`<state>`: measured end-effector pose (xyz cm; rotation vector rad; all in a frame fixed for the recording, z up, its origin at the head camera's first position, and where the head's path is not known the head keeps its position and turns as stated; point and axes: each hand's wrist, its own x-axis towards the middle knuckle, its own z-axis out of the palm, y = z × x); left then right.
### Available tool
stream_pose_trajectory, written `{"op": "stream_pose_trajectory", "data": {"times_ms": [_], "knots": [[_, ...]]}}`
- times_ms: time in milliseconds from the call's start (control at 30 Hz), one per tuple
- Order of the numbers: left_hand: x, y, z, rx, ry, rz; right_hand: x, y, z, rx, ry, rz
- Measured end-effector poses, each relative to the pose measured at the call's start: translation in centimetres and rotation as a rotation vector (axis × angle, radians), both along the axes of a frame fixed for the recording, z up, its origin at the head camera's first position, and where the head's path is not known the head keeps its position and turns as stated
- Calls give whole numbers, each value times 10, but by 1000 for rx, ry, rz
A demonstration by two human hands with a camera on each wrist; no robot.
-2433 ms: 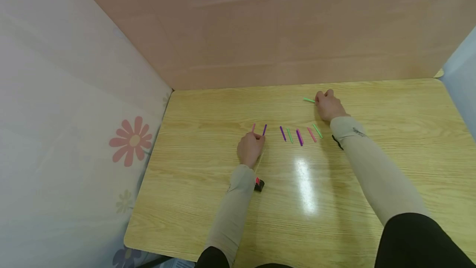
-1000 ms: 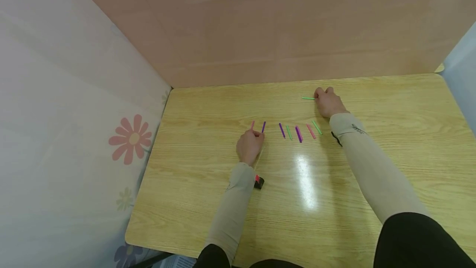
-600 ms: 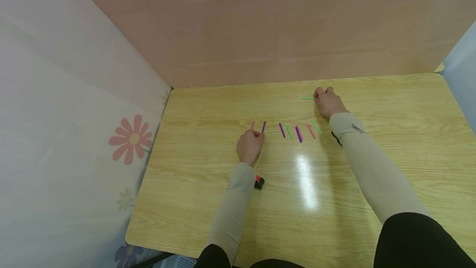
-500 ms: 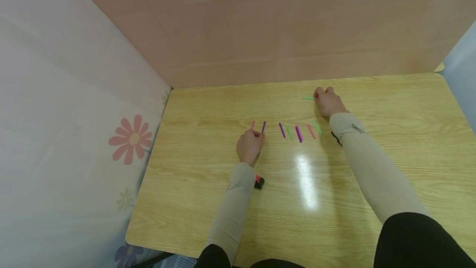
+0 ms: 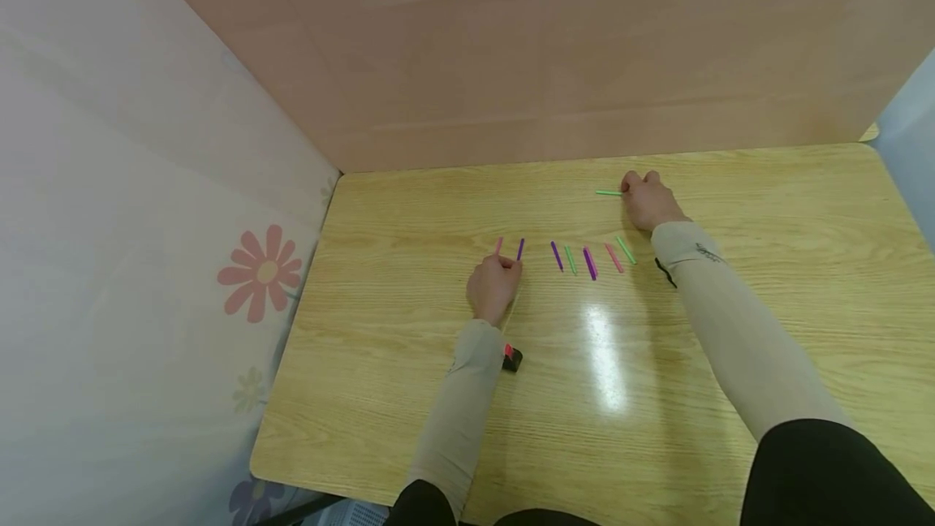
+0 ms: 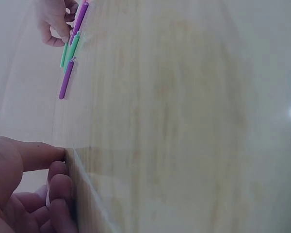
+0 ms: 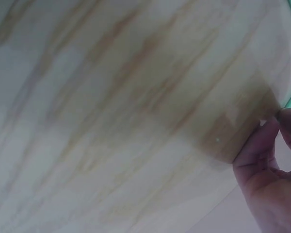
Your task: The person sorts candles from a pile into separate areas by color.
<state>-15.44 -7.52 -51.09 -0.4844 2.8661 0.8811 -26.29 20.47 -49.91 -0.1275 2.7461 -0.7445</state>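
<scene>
In the head view my left hand point(image 5: 493, 289) is on the table with curled fingers, thumb and index meeting at the lower end of a purple stick point(image 5: 521, 248). A pink stick point(image 5: 499, 246) shows beyond its knuckles; how that one lies under the hand is hidden. Farther back and right, my right hand point(image 5: 649, 201) pinches one end of a thin green stick point(image 5: 609, 192), which points left. Between the hands lies a row of short slanted sticks: purple point(image 5: 557, 256), green point(image 5: 570, 260), a purple point(image 5: 589, 264) against a pink, pink point(image 5: 614, 258) and green point(image 5: 626, 250).
The wood-grain table point(image 5: 365, 364) meets a brown covered panel point(image 5: 540, 63) at the back and a flower-patterned sheet point(image 5: 183, 185) at the left. A small black-and-red item point(image 5: 513, 358) sits by my left cuff. Light glares on the tabletop point(image 5: 605, 355).
Since the oldest frame the green stick in my right hand has turned slightly to lie more level. Both hands otherwise stay in place; the view shifts a little.
</scene>
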Motion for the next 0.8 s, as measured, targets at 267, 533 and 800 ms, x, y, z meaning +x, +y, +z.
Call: {"op": "stream_pose_trajectory", "data": {"times_ms": [267,533,800], "knots": [[-3,1,-2,13,3,9,2,7,-4,-113,51,-20],[-4,-1,-4,2,-3,21,15,8,-1,-327,44,-82],[-6,-1,-4,-1,-11,15,39,7,14,-399,7,-187]]}}
